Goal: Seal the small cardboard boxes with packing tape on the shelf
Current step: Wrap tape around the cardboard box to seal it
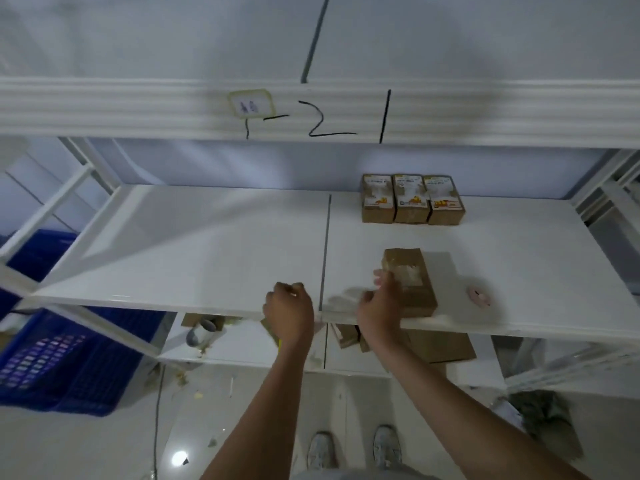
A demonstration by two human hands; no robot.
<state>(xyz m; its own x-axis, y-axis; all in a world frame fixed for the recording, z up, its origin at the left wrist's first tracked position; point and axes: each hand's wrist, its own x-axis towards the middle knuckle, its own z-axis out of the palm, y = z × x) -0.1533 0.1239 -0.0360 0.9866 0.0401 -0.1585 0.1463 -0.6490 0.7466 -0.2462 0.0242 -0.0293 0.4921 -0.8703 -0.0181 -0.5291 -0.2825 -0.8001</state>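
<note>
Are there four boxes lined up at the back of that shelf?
No, only three boxes stand side by side at the back of the shelf.

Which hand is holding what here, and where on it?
Right hand grips the near cardboard box at its left side. Left hand is curled into a fist; whether it holds tape cannot be told.

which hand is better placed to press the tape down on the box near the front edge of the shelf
Right, probably. The right hand is already against the near box, at its left side. The left hand sits curled further left by the shelf edge, apart from the box.
</note>
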